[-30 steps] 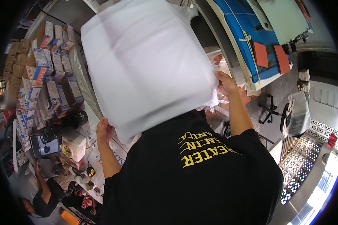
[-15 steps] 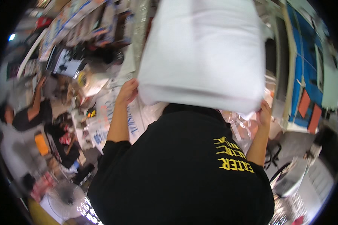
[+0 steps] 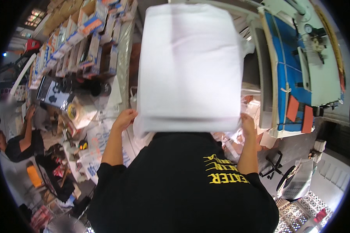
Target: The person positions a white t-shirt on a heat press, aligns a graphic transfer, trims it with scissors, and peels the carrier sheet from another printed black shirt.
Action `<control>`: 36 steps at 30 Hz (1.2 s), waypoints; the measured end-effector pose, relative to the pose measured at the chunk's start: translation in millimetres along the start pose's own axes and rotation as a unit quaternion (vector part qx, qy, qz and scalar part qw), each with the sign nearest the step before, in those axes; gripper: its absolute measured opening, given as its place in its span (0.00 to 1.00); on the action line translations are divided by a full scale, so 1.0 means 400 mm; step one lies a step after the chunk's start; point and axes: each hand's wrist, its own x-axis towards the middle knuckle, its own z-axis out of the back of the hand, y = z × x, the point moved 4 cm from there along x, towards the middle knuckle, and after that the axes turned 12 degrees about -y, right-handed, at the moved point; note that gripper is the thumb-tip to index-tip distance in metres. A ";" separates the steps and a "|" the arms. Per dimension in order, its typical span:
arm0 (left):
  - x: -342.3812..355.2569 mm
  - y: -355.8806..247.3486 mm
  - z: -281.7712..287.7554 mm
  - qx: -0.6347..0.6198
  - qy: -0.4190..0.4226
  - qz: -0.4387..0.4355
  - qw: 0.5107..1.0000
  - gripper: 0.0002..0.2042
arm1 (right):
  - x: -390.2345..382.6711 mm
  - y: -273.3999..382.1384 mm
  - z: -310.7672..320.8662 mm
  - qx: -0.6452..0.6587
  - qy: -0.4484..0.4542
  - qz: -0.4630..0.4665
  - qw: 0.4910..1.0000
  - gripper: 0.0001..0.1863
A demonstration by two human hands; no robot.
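A large white cloth (image 3: 190,70) lies smooth over a flat rectangular shape in front of me, with what supports it hidden underneath. It looks like a garment, as a bunched piece like a sleeve juts out at its far right side. My left hand (image 3: 125,118) is closed on the near left edge of the cloth. At the near right edge my right hand (image 3: 248,123) is closed on it too, fingertips partly hidden. A fold line crosses the cloth between my hands, and its near edge hangs close to my black shirt.
To the right stands a machine with a blue panel (image 3: 289,73), a pressure gauge (image 3: 308,28) and orange pads (image 3: 293,108). At left are stacked cardboard boxes (image 3: 91,19), a monitor (image 3: 52,91) and a tape roll (image 3: 72,110). A seated person (image 3: 25,143) works at far left.
The view has shifted, so cloth and hands appear lower and further left in the picture. Both hands keep hold of the cloth's near edge, which looks flatter now.
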 end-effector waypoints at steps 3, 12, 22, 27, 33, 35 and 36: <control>-0.013 -0.189 0.019 0.192 -0.203 -0.164 0.946 0.11 | -0.001 0.217 -0.016 -0.276 0.005 0.059 0.959 0.19; 0.029 -0.647 -0.629 0.499 -0.179 -0.578 0.621 0.31 | 0.098 0.790 -0.435 -0.411 -0.061 0.381 0.825 0.40; 0.322 -0.992 -0.723 0.400 -0.245 -0.620 0.629 0.18 | 0.316 1.040 -0.691 -0.329 -0.036 0.516 0.790 0.26; 0.416 -1.037 -0.590 0.389 -0.290 -0.613 0.624 0.05 | 0.462 1.076 -0.657 -0.332 -0.048 0.510 0.792 0.14; 0.464 -1.065 -0.273 0.381 -0.375 -0.508 0.675 0.10 | 0.655 1.018 -0.492 -0.280 -0.140 0.316 0.896 0.16; 0.504 -1.056 -0.165 0.303 -0.454 -0.346 0.763 0.13 | 0.693 1.011 -0.481 -0.186 -0.094 0.177 0.962 0.18; 0.519 -1.055 -0.167 0.269 -0.408 -0.326 0.809 0.14 | 0.712 1.004 -0.493 -0.161 -0.057 0.153 0.973 0.17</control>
